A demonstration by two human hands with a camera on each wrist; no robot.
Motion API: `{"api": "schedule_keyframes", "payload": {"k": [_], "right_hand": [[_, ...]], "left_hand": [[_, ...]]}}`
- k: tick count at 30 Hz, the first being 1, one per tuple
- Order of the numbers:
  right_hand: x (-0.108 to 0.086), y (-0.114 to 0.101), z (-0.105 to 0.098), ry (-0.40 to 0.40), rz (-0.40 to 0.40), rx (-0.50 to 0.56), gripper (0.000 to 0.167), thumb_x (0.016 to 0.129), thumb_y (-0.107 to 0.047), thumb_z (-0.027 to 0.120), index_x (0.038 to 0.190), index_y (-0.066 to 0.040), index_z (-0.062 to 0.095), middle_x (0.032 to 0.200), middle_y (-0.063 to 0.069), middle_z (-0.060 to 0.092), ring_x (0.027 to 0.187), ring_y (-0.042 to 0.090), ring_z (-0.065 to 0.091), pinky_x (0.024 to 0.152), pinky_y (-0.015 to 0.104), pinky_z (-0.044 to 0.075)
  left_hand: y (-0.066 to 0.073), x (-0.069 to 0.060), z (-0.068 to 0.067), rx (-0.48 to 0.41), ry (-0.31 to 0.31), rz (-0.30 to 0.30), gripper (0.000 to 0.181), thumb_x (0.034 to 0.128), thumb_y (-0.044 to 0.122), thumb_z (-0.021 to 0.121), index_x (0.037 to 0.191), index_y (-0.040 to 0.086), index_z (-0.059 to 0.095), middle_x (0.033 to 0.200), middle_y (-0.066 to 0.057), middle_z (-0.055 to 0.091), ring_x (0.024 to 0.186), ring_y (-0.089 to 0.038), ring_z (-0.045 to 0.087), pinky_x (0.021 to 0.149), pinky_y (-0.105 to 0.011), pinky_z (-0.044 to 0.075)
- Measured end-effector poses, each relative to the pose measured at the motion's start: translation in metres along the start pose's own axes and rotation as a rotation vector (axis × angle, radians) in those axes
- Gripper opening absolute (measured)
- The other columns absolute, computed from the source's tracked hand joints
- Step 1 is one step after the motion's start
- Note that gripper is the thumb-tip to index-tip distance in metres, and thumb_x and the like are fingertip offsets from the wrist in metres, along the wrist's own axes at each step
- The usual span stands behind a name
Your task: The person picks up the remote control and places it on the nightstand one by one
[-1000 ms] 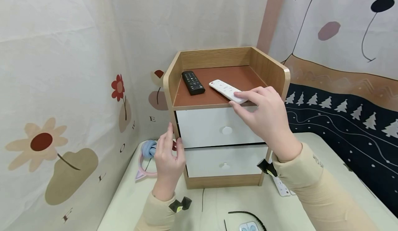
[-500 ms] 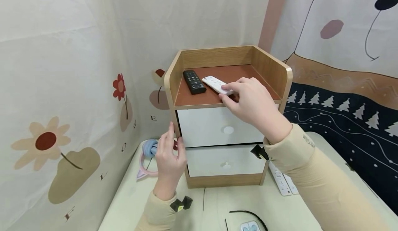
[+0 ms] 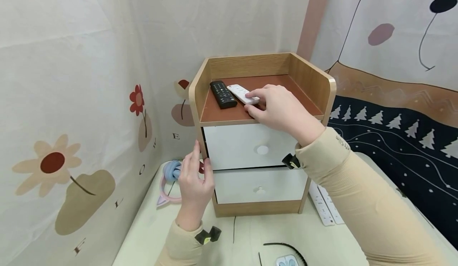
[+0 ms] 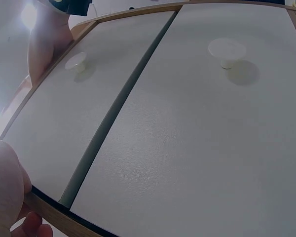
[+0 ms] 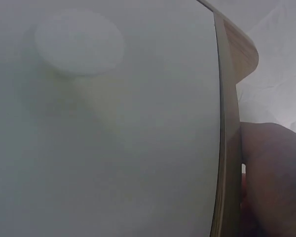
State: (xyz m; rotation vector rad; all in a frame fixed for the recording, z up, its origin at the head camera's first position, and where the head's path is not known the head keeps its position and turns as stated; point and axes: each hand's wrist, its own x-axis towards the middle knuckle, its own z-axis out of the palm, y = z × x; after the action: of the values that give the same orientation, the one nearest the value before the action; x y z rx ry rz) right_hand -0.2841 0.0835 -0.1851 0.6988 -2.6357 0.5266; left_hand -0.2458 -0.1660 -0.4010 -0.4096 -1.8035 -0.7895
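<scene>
The white remote (image 3: 237, 90) lies slantwise on the brown tray top (image 3: 272, 84) of the wooden cabinet (image 3: 259, 209), a little above the centre of the frame. Its far end points to the upper left and sits just beside the black remote (image 3: 222, 94), which slants much the same way. That near-parallel lie looks deliberate, as if the two were being kept as a tidy pair.

The right hand (image 3: 280, 109) pinches the white remote by its near end, thumb below and fingers above in the frame; holding it there probably leaves the other end free to be aimed. In the right wrist view the hand reaches past the wooden lip at the right edge, and the remote is hidden, so whether it bears fully on the tray I cannot tell.

The left hand (image 3: 196, 182), left of centre low in the frame, rests on the cabinet's left edge, fingers fairly straight along the side and thumb apart at the front; this seems meant to steady the cabinet. The hands are well apart. The right forearm slants in from the lower right, wrist bent over the upper drawer (image 3: 232, 148); the left rises from the bottom, fingers pointing up.
</scene>
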Motion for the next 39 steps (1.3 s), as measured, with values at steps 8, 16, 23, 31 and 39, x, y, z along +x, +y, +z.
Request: {"api": "schedule_keyframes", "payload": {"k": [8,16,23,31,39], "right_hand": [[0.017,0.003,-0.003,-0.084,-0.031,0.013,0.046,0.105,-0.036,0.072,0.146,-0.015,0.072,0.13,0.015,0.073,0.119,0.029,0.067,0.108,0.048,0.054],[0.027,0.006,0.004,-0.105,-0.045,0.015,0.05,0.106,-0.038,0.069,0.151,-0.017,0.068,0.139,0.017,0.071,0.129,0.033,0.066,0.115,0.049,0.051],[0.027,0.009,0.006,-0.116,-0.02,0.01,0.054,0.108,-0.041,0.066,0.158,-0.02,0.063,0.155,0.019,0.064,0.143,0.04,0.058,0.122,0.053,0.046],[0.028,0.008,0.006,-0.139,0.004,-0.008,0.056,0.109,-0.043,0.063,0.162,-0.024,0.058,0.163,0.017,0.058,0.146,0.045,0.051,0.125,0.055,0.041],[0.028,0.008,0.007,-0.13,0.013,-0.016,0.061,0.108,-0.043,0.063,0.165,-0.022,0.053,0.162,0.017,0.058,0.148,0.044,0.051,0.127,0.055,0.04]], "left_hand": [[0.001,0.0,0.0,0.005,0.002,0.005,0.06,0.0993,-0.003,0.067,0.158,-0.005,0.054,0.115,-0.025,0.07,0.076,-0.026,0.061,0.064,-0.037,0.057],[0.0,-0.003,0.001,0.002,0.009,-0.004,0.059,0.0997,-0.003,0.066,0.158,-0.006,0.054,0.113,-0.025,0.07,0.077,-0.026,0.061,0.065,-0.037,0.056],[0.001,0.0,0.002,0.001,0.012,0.005,0.06,0.0998,-0.004,0.066,0.158,-0.006,0.053,0.114,-0.026,0.07,0.076,-0.028,0.061,0.064,-0.039,0.056],[0.002,0.0,0.001,-0.004,-0.005,-0.018,0.058,0.1018,-0.001,0.065,0.158,-0.006,0.053,0.116,-0.026,0.069,0.077,-0.03,0.061,0.065,-0.039,0.056],[0.0,0.0,0.002,-0.005,0.004,-0.006,0.059,0.1009,-0.002,0.066,0.159,-0.005,0.053,0.115,-0.026,0.07,0.075,-0.028,0.06,0.063,-0.039,0.055]]}}
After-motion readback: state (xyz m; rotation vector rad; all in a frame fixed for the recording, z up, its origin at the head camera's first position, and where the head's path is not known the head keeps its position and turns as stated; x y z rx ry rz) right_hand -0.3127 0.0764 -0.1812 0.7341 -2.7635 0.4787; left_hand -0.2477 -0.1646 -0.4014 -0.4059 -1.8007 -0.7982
